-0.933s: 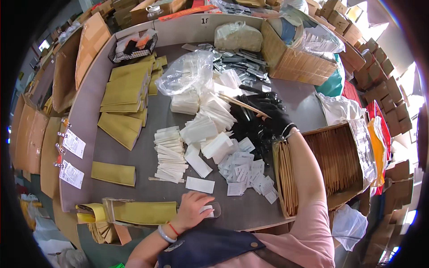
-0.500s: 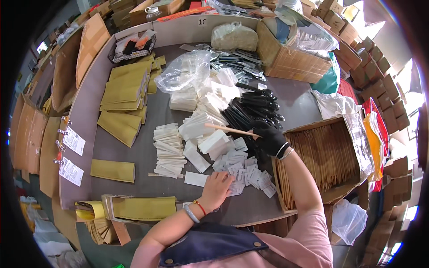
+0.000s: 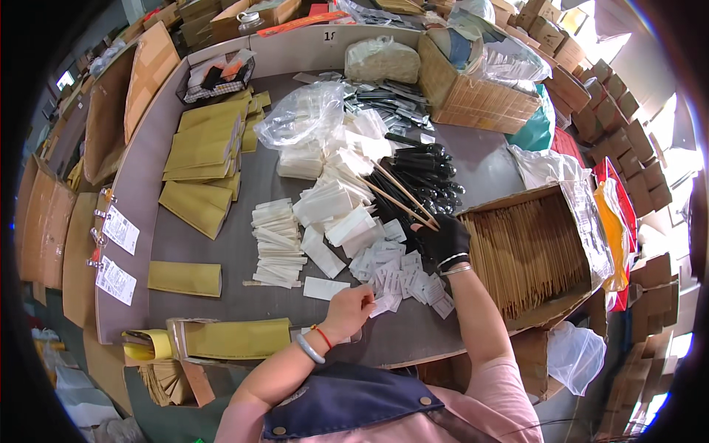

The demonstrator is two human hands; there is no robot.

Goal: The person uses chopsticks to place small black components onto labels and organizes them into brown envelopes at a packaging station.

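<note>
My right hand, in a black glove, closes around the near ends of two thin wooden sticks. Their free ends point up and left over a heap of glossy black spoon-like pieces. Bare and with its fingers pinched together, my left hand holds a small printed paper slip. More slips lie loosely piled just beyond it. A flat white paper sleeve rests beside its fingers. White sleeves are stacked farther left, with others heaped behind.
An open carton packed with upright brown pieces stands at right. Yellow-brown envelopes lie at left, and another envelope is at the front edge. Behind are a clear plastic bag, a wire basket and a cardboard box.
My right hand has moved slightly nearer, and two sticks now show where one did. My left hand has gone from resting spread over the slips to pinching one, drawn slightly back.
</note>
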